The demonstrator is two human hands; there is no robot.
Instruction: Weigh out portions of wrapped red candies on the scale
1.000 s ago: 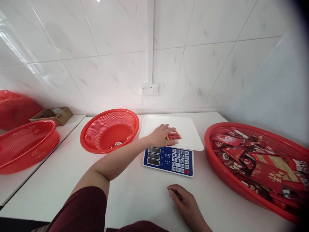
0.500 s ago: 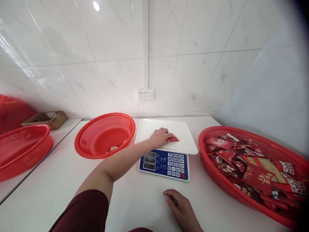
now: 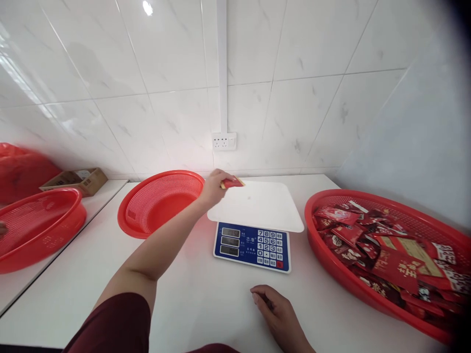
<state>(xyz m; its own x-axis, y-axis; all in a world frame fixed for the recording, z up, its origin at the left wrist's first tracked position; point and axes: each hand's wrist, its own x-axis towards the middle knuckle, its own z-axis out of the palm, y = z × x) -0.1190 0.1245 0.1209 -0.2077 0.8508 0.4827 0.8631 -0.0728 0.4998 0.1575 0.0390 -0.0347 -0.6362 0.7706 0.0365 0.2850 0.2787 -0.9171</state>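
Observation:
My left hand (image 3: 214, 186) is closed on a small red packet (image 3: 233, 183) with yellowish edges. It hovers between the left basket and the white pan (image 3: 263, 208) of a digital scale (image 3: 252, 246). Nothing lies on the pan. To the left is a red perforated basket (image 3: 134, 215), its inside partly hidden by my left forearm. My right hand (image 3: 277, 311) rests on the white table in front of the scale, fingers curled in and holding nothing visible.
A large red basket (image 3: 316, 245) full of red packets (image 3: 395, 267) stands at the right. On the left are another red basket (image 3: 51, 240), a cardboard box (image 3: 91, 182) and a red bag (image 3: 22, 169). Another person's hand (image 3: 2, 228) shows at the left edge.
My left hand has lifted the red packet off the scale's pan and moved left and up towards the basket. My right hand stays in place.

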